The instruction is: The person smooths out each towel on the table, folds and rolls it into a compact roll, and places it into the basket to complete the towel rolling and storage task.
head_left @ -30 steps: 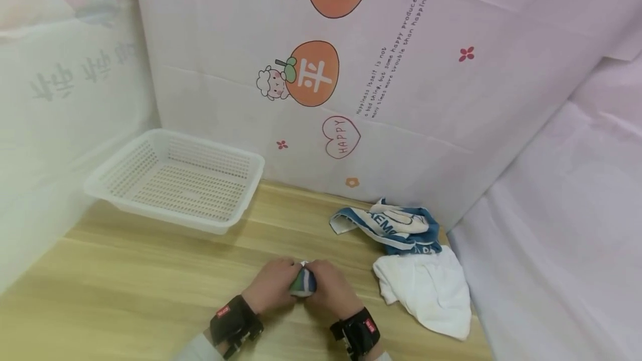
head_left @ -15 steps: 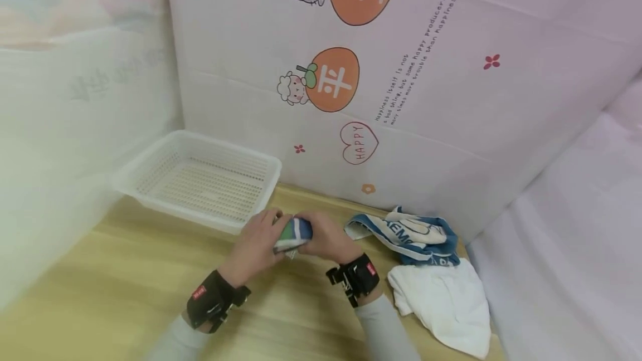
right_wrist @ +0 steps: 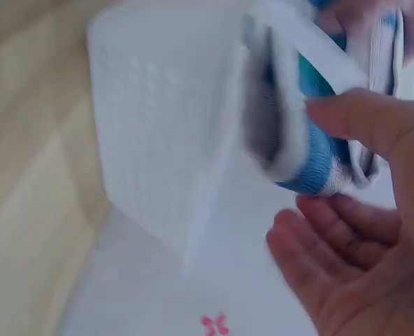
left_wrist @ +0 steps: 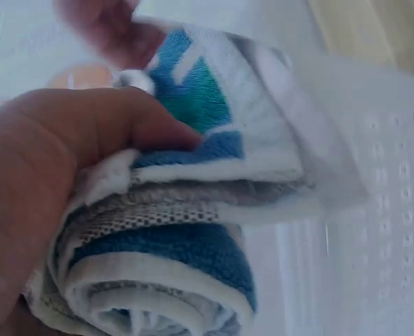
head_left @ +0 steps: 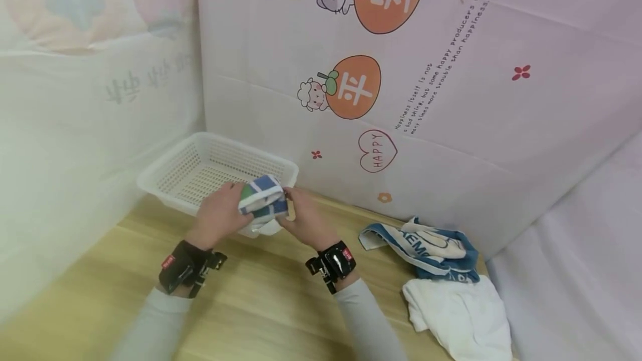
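Observation:
A rolled towel (head_left: 264, 198) with blue, green and white patches hangs over the near right corner of the white basket (head_left: 165, 198). My left hand (head_left: 219, 213) grips its left side. In the left wrist view the thumb presses on the cloth, and the coiled end of the towel (left_wrist: 161, 245) faces the camera. At the other end my right hand (head_left: 307, 219) holds the roll. The right wrist view shows that thumb on top of the towel (right_wrist: 317, 168) and fingers curled beneath.
A crumpled blue and white printed cloth (head_left: 433, 247) lies on the wooden table (head_left: 261, 305) at the right. Against it sits a white cloth (head_left: 463, 313). Printed sheets (head_left: 281, 27) wall the back and sides.
Both hands have lifted the towel from the table and carried it forward and left to the basket. The roll has turned and looks looser now. The head view has shifted left.

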`<move>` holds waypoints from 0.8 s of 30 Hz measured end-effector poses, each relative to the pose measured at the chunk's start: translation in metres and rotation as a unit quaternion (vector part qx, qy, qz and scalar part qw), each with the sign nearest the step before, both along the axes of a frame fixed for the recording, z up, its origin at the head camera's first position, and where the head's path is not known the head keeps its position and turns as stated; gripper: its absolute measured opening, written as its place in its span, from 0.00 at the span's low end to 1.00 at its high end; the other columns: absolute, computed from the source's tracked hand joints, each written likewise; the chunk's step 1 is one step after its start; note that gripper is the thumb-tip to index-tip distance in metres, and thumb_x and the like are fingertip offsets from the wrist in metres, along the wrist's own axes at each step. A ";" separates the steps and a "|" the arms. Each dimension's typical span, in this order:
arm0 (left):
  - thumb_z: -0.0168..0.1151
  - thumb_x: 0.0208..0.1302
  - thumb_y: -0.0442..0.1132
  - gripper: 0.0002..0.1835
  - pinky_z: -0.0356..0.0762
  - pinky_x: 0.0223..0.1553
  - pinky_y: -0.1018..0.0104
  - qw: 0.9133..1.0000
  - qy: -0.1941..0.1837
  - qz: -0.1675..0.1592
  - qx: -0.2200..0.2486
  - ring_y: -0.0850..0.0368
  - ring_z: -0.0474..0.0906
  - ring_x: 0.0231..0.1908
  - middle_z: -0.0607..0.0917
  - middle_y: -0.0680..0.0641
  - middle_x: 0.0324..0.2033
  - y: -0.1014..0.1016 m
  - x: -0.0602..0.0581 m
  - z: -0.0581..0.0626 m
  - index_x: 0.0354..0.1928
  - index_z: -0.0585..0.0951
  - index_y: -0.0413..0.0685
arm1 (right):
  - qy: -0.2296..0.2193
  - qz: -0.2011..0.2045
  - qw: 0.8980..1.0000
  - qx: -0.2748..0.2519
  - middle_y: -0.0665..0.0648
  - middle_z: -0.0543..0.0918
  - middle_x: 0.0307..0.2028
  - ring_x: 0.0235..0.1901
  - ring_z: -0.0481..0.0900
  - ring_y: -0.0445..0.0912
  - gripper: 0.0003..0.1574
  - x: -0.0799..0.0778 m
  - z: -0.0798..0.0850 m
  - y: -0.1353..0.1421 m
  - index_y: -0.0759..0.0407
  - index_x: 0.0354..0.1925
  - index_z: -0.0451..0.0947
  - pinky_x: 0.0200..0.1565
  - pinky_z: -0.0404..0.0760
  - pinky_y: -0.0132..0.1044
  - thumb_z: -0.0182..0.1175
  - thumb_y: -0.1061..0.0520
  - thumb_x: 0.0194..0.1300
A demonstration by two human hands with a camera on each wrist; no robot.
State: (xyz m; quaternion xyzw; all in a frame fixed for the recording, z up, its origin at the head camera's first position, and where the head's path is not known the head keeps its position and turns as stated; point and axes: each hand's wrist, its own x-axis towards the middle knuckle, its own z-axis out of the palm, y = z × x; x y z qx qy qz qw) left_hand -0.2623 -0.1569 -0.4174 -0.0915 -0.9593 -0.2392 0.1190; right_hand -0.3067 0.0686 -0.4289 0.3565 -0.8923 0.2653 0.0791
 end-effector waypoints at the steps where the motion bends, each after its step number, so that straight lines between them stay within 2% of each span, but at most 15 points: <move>1: 0.74 0.53 0.44 0.34 0.82 0.30 0.53 1.000 -0.012 0.007 0.007 0.44 0.80 0.35 0.81 0.35 0.42 -0.005 -0.003 0.001 0.58 0.75 0.31 | 0.000 -0.005 1.000 0.008 0.61 0.77 0.63 0.62 0.76 0.52 0.38 0.001 -0.005 -0.002 0.64 0.69 0.67 0.65 0.76 0.43 0.69 0.56 0.65; 4: 0.71 0.56 0.45 0.28 0.78 0.25 0.59 0.998 -0.047 0.024 0.029 0.46 0.78 0.31 0.81 0.37 0.37 -0.016 -0.015 0.003 0.51 0.75 0.30 | -0.032 0.000 0.999 0.007 0.61 0.77 0.63 0.63 0.77 0.51 0.32 0.005 -0.019 -0.009 0.64 0.64 0.72 0.64 0.77 0.43 0.68 0.54 0.67; 7: 0.69 0.57 0.45 0.24 0.75 0.21 0.62 0.995 -0.078 0.038 0.045 0.47 0.78 0.28 0.81 0.38 0.33 -0.021 -0.030 0.002 0.44 0.75 0.32 | -0.058 0.023 0.998 0.009 0.61 0.78 0.63 0.63 0.77 0.50 0.27 0.008 -0.030 -0.017 0.64 0.61 0.76 0.64 0.77 0.42 0.67 0.55 0.68; 11: 0.67 0.58 0.46 0.23 0.76 0.24 0.62 0.992 -0.106 0.049 0.046 0.46 0.79 0.30 0.82 0.37 0.33 -0.019 -0.054 -0.008 0.43 0.75 0.32 | -0.035 0.036 0.998 0.031 0.58 0.83 0.55 0.57 0.79 0.49 0.18 0.012 -0.037 -0.025 0.62 0.53 0.82 0.62 0.78 0.39 0.67 0.56 0.68; 14: 0.66 0.59 0.46 0.26 0.77 0.27 0.60 0.990 -0.124 0.056 0.048 0.43 0.80 0.33 0.82 0.34 0.37 -0.014 -0.071 -0.017 0.48 0.74 0.29 | -0.019 0.037 0.998 0.052 0.55 0.85 0.50 0.52 0.80 0.46 0.12 0.014 -0.037 -0.027 0.59 0.48 0.85 0.59 0.78 0.35 0.66 0.56 0.68; 17: 0.64 0.62 0.47 0.34 0.79 0.30 0.57 0.985 -0.150 0.068 0.054 0.40 0.81 0.36 0.81 0.30 0.40 -0.009 -0.080 -0.026 0.58 0.68 0.24 | -0.015 0.048 0.997 0.061 0.53 0.86 0.48 0.51 0.81 0.44 0.11 0.017 -0.036 -0.030 0.58 0.47 0.86 0.57 0.78 0.30 0.66 0.56 0.69; 21: 0.60 0.66 0.49 0.49 0.79 0.29 0.56 0.977 -0.189 0.073 0.059 0.38 0.81 0.34 0.80 0.25 0.42 -0.005 -0.084 -0.033 0.72 0.48 0.22 | -0.002 0.065 0.996 0.060 0.53 0.87 0.48 0.51 0.81 0.43 0.10 0.019 -0.036 -0.031 0.58 0.46 0.87 0.57 0.77 0.28 0.66 0.57 0.68; 24: 0.59 0.67 0.51 0.54 0.81 0.29 0.55 0.974 -0.211 0.057 0.061 0.38 0.82 0.35 0.81 0.22 0.44 -0.001 -0.089 -0.038 0.75 0.38 0.23 | -0.001 0.065 0.997 0.049 0.55 0.87 0.49 0.52 0.81 0.44 0.10 0.017 -0.037 -0.028 0.59 0.47 0.86 0.59 0.77 0.29 0.66 0.58 0.68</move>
